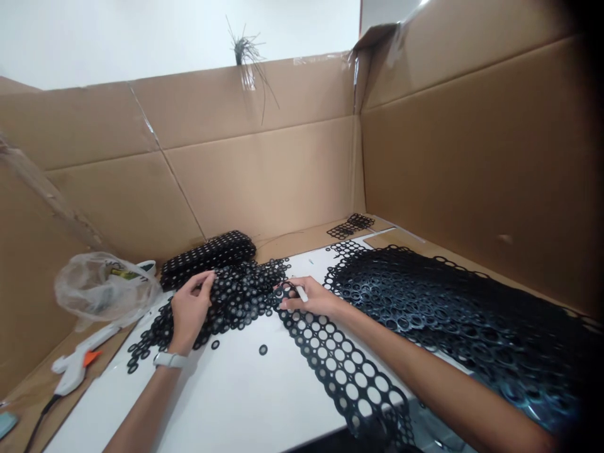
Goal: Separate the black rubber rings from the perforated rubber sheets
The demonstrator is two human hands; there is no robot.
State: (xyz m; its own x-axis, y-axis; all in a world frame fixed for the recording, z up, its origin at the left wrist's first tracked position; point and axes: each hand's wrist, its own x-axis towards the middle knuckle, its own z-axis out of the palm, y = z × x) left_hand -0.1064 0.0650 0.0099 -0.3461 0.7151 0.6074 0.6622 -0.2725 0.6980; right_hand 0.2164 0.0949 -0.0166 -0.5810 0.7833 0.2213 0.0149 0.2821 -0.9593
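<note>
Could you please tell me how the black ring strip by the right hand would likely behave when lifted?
The strip is probably floppy, as it appears to droop over the near edge of the white surface. It seems light for its size, being mostly open holes.

Far wall (264,170) matt cardbd; L bag (94,296) crinkly clear plastic; tabletop (226,396) smooth; strip (338,370) prob. plastic; R pile (425,308) glossy.
</note>
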